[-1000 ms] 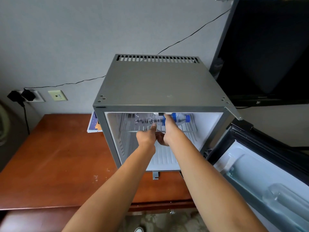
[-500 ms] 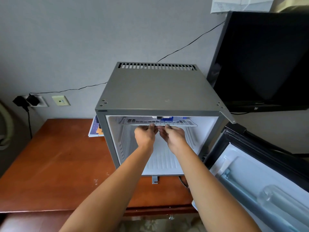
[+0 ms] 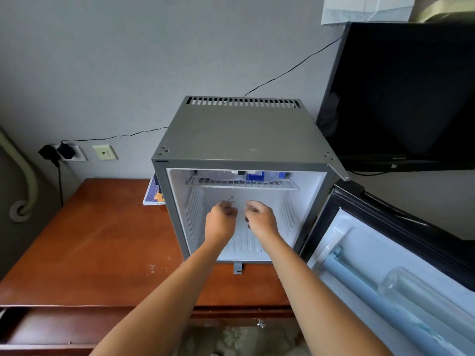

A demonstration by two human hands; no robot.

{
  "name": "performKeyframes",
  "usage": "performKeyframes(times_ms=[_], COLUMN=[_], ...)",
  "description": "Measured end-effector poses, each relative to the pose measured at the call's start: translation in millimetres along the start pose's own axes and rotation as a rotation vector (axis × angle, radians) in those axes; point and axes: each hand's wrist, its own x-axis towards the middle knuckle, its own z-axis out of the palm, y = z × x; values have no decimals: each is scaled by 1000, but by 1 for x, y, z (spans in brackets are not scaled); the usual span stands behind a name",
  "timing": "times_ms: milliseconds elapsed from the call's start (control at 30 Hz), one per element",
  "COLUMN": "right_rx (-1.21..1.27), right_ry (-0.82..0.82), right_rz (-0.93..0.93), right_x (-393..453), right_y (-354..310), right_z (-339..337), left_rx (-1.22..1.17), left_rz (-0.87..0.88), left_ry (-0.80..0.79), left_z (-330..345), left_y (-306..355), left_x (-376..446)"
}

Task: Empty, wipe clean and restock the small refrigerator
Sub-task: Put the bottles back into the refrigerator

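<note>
The small grey refrigerator (image 3: 241, 140) stands on a wooden desk (image 3: 90, 242) with its door (image 3: 401, 268) swung open to the right. A white wire shelf (image 3: 241, 182) sits high in the cavity, and a water bottle with a blue label (image 3: 254, 176) lies on it, mostly hidden by the top edge. My left hand (image 3: 219, 222) and my right hand (image 3: 261, 219) hover side by side in front of the open cavity, below the shelf. Both have curled fingers and hold nothing I can see. A clear bottle (image 3: 421, 291) lies in the door rack.
A black television (image 3: 406, 93) hangs right of the refrigerator. A wall socket with black plugs (image 3: 61, 152) and a cable are at left. A booklet (image 3: 154, 194) lies behind the refrigerator's left side. A desk drawer (image 3: 51, 327) is open at the bottom left.
Both hands have let go of the wire shelf's front edge and come down and back toward me. The view has tilted up, so the bottle on the shelf shows less.
</note>
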Motion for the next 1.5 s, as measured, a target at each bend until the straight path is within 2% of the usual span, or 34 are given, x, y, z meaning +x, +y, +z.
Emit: performKeyframes(times_ms=[167, 300, 567, 767, 1100, 1267, 1400, 1500], right_rx=[-569, -848, -1061, -1254, -1448, -1450, -1378, -1403], right_ry=[-86, -92, -5, 114, 330, 531, 451, 384], right_rz=[-209, -394, -539, -619, -417, -267, 2, -17], right_x=[-34, -63, -122, -161, -229, -244, -249, -253], right_y=[32, 54, 49, 24, -9, -16, -6, 0], right_z=[1, 0, -8, -41, -144, -212, -258, -271], left_rx=[534, 767, 934, 927, 816, 765, 758, 734], left_rz=[67, 265, 415, 502, 683, 761, 838, 860], left_ry=[-44, -14, 0, 26, -51, -61, -70, -87], left_z=[-15, -28, -62, -96, -101, -80, -50, -20], left_y=[-13, -25, -27, -11, 32, 68, 105, 126], left_x=[-51, -86, -130, -171, -246, -272, -287, -298])
